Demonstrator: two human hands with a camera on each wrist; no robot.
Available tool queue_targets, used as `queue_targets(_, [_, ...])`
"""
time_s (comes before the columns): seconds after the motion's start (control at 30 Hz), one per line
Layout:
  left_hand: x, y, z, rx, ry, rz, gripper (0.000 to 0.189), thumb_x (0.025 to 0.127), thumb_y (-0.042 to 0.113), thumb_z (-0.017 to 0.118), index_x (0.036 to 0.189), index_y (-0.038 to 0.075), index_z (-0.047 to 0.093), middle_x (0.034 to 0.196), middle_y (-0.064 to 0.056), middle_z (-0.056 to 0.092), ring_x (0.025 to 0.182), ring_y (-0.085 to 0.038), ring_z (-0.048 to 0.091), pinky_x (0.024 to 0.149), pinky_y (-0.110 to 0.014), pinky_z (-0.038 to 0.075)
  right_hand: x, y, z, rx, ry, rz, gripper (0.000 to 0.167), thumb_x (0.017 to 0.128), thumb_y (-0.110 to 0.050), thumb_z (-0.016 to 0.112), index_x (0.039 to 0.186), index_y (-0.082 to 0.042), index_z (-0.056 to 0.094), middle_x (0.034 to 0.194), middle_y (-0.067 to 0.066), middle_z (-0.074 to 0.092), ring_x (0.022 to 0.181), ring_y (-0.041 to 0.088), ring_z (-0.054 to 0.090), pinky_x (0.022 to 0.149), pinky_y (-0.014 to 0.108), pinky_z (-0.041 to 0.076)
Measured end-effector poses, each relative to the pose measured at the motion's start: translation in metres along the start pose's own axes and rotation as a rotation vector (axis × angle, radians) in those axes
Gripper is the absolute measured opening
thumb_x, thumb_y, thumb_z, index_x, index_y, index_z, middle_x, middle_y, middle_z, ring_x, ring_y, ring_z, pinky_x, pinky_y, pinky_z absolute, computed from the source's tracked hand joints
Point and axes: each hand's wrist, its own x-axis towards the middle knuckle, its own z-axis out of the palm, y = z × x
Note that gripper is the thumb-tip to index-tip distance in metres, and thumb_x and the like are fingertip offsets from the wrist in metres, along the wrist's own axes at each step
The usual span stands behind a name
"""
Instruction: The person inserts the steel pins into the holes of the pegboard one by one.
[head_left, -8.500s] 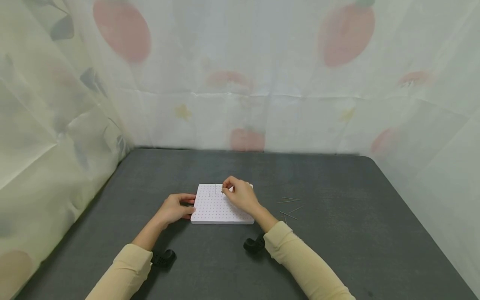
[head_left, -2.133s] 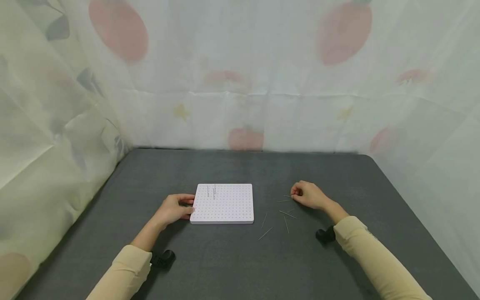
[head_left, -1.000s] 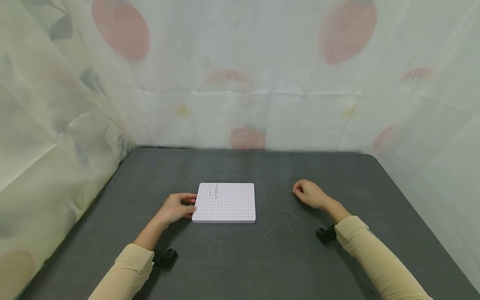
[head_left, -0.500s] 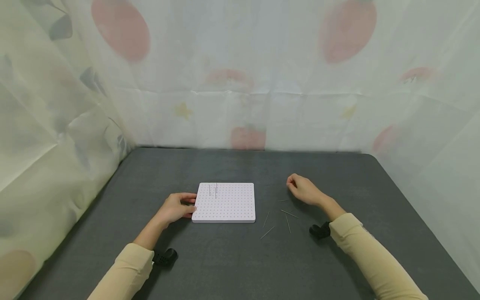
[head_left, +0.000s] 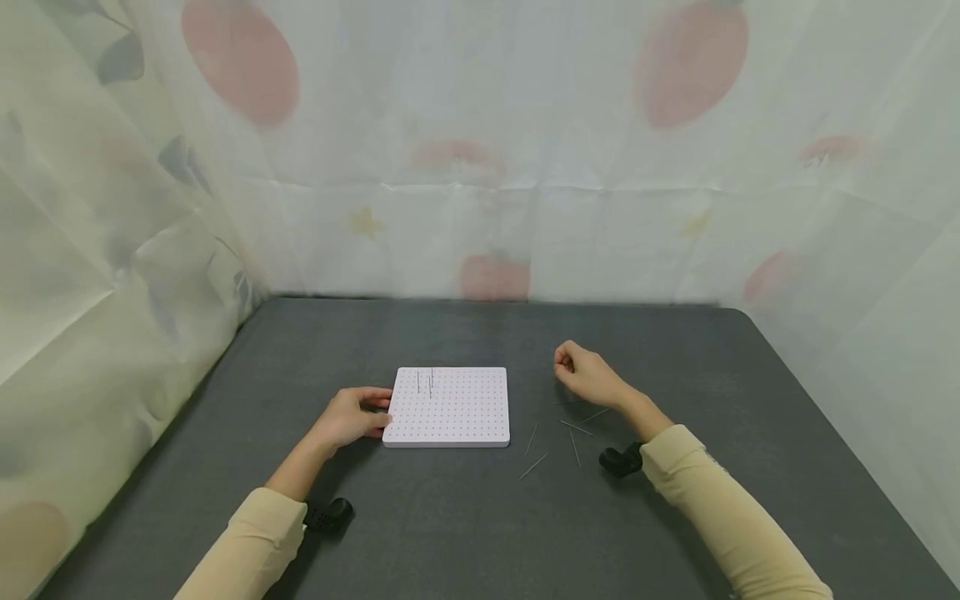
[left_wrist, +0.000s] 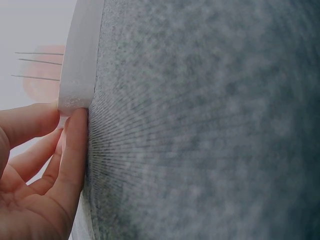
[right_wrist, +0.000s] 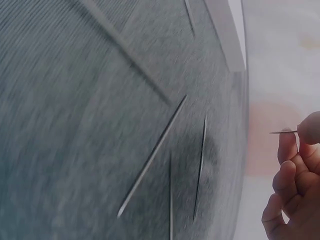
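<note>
A white pegboard (head_left: 465, 417) lies flat on the table, its top dotted with rows of small holes. Three thin metal needles (left_wrist: 40, 62) stand upright in it, grouped near its back left corner. My left hand (head_left: 347, 418) grips the board's left side, thumb at the upper edge and fingers against the side wall. To the right of the board, my right hand (head_left: 592, 379) is raised off the table. Between its thumb and index finger it pinches a needle (right_wrist: 283, 132), whose tip pokes out; the other fingers are curled.
Several loose needles (right_wrist: 152, 155) lie scattered on the dark grey table (head_left: 450, 525), right of the board and below my right hand. A printed curtain (head_left: 600, 233) hangs behind the table, with another at the left. Black wrist devices (head_left: 621, 461) sit under both forearms.
Earlier my right hand was at the board with a needle, then went to the loose ones. Since then it has picked up a needle and moved up and left. My left hand stays put.
</note>
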Motion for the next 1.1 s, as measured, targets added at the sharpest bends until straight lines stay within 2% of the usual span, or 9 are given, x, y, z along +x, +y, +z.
queue_targets(0.37, [0.000,-0.002,0.001,-0.049,-0.003,0.016,0.047,0.078,-0.003,0.067,0.123,-0.008,0.052,0.111,-0.023,0.057,0.078,-0.019,0.065,0.065,-0.033,0.057,0.009,-0.013,0.015,0.035,0.021,-0.051,0.004,0.093,-0.015,0.053,0.095,-0.014,0.049,0.079,0.002,0.050,0.066,0.014,0.043,0.056,0.026,0.037])
queue_targets(0.73, [0.000,-0.002,0.000,-0.045,-0.009,0.025,0.048,0.078,-0.002,0.067,0.123,-0.008,0.052,0.112,-0.023,0.057,0.078,-0.019,0.065,0.065,-0.033,0.057,0.018,-0.033,0.029,0.064,0.048,-0.037,0.005,0.089,-0.018,0.058,0.090,-0.015,0.055,0.082,-0.001,0.057,0.066,0.013,0.048,0.055,0.025,0.041])
queue_targets(0.9, [-0.001,-0.002,0.000,-0.047,-0.006,0.022,0.048,0.079,-0.003,0.067,0.124,-0.008,0.051,0.112,-0.023,0.057,0.078,-0.019,0.065,0.065,-0.033,0.057,0.023,-0.040,0.040,0.053,0.088,-0.078,0.003,0.087,-0.015,0.059,0.088,-0.014,0.056,0.081,-0.002,0.057,0.069,0.011,0.050,0.057,0.023,0.042])
queue_targets(1.1, [-0.001,-0.001,0.000,-0.043,-0.005,0.017,0.048,0.079,-0.003,0.066,0.125,-0.007,0.051,0.112,-0.022,0.057,0.078,-0.018,0.065,0.065,-0.032,0.057,0.029,-0.049,0.051,0.073,0.088,-0.138,0.005,0.087,-0.011,0.058,0.092,-0.012,0.057,0.082,-0.003,0.056,0.072,0.011,0.050,0.060,0.022,0.043])
